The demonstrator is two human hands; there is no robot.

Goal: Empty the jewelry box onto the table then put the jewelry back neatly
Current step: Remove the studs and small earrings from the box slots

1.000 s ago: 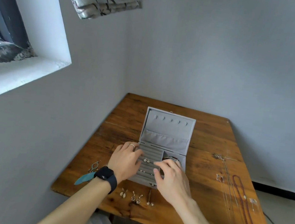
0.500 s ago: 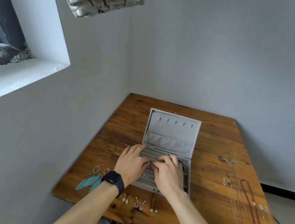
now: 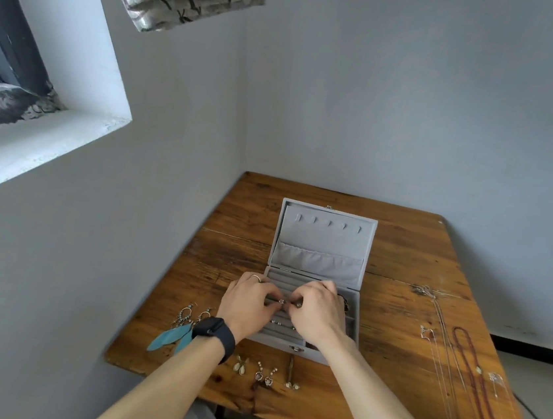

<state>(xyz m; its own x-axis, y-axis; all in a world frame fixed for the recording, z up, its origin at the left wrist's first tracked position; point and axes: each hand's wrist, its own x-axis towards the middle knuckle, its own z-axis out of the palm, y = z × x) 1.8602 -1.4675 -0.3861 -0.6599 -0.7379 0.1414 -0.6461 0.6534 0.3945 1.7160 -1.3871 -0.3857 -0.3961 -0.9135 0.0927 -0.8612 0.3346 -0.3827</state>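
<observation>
Two grips are meeting over the open jewelry box (image 3: 323, 238), sitting on the counter (image 3: 400, 258): left grip (image 3: 248, 304) and right grip (image 3: 316, 312) are both pinching one small silver piece (image 3: 281, 301) just above the ring rolls (image 3: 280, 328). Feather earrings (image 3: 171, 337) are lying left of the box, necklaces (image 3: 475, 387) well right.

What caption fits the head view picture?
Left hand and right hand pinch a small trinket over the open jewelry box.
</observation>
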